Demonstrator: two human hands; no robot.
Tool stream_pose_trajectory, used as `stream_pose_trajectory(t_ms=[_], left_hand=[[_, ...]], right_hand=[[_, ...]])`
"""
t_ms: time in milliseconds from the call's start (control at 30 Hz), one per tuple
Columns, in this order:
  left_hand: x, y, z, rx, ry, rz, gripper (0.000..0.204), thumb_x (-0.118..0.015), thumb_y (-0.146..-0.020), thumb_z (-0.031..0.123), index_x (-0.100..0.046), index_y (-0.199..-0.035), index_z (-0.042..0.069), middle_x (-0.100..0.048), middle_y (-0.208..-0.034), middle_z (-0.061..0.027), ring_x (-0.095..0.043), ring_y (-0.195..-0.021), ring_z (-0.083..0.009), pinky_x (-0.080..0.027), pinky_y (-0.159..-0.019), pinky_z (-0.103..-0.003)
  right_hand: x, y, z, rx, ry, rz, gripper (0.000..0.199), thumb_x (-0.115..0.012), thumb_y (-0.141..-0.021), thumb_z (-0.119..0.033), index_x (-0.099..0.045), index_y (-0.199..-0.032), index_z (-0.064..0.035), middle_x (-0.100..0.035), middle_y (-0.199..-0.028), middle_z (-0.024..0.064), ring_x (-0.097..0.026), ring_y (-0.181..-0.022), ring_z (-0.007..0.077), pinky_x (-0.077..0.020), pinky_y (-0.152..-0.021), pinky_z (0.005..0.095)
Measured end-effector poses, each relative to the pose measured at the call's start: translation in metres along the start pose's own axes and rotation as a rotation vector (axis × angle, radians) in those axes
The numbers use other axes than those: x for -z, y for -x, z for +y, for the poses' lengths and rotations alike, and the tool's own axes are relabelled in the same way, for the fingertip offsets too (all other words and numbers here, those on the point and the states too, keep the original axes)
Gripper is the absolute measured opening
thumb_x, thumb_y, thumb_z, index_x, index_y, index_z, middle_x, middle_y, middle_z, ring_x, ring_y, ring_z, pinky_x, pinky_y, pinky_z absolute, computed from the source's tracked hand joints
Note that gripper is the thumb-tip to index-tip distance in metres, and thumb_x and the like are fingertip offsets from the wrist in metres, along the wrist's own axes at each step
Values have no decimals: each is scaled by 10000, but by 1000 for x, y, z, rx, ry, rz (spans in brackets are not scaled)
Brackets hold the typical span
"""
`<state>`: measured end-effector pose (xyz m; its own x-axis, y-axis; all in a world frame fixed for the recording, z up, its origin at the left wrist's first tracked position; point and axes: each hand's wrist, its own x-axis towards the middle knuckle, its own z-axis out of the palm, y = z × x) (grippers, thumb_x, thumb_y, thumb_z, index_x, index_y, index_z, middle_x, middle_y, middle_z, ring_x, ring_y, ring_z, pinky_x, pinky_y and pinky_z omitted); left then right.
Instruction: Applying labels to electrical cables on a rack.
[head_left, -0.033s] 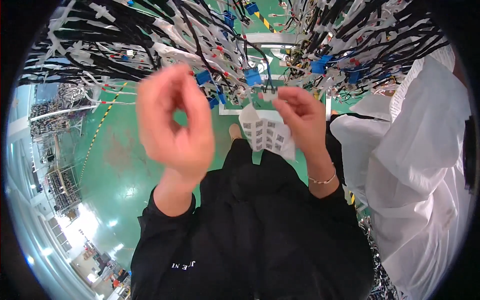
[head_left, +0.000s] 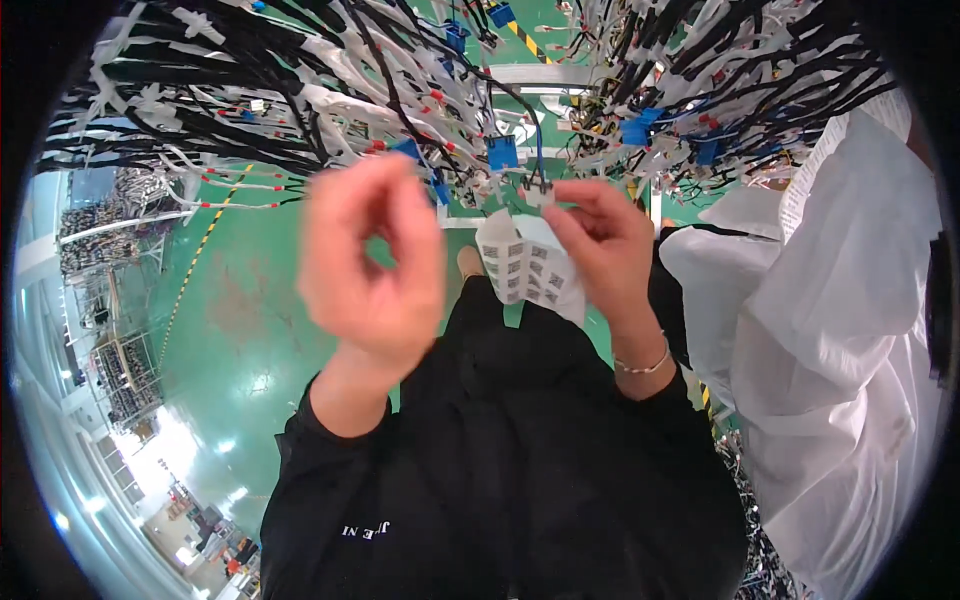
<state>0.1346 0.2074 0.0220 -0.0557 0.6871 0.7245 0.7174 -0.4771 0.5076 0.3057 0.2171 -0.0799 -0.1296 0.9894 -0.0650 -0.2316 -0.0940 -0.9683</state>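
Observation:
My right hand pinches a small white connector with a dark top between thumb and fingers. Dark wires run up from it. Below, beside the same hand, hangs a creased white sheet of labels printed with square codes; my palm hides how it is gripped. Blurred by motion, my left hand is raised to the left of the sheet. Its thumb and fingers curl into a closed ring, and anything at their tips cannot be made out. A blue connector hangs just above the white one.
Thick bundles of black and white wiring hang at the upper left, with more wire bundles at the upper right. White sheeting drapes along the right side. Below lies a green floor with yellow-black tape.
My left hand has moved a little to the right and slightly down, still curled. My right hand keeps the connector, and the label sheet beside it has shifted slightly.

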Motion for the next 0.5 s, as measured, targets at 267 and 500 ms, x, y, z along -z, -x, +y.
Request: stream_pose_trajectory(t_ms=[267, 500], left_hand=[[-16, 27, -9, 1010, 793, -451, 261, -704, -885, 64, -653, -1118, -43, -707, -932, -70, -654, -784, -99, -513, -678, -224], [-1, 21, 2, 638, 310, -138, 165, -625, -935, 50, -679, -1082, 1, -670, -873, -30, -628, -731, -79, -503, -627, -192]], right_hand=[[-7, 30, -2, 459, 282, 114, 326, -803, -721, 37, -646, -992, -56, -642, -1080, 84, -430, -539, 30, -336, -444, 188], [-5, 0, 0, 373, 295, 239, 420, -752, -757, 95, -565, -1123, 6, -620, -1185, 94, -398, -537, -2, -310, -480, 157]])
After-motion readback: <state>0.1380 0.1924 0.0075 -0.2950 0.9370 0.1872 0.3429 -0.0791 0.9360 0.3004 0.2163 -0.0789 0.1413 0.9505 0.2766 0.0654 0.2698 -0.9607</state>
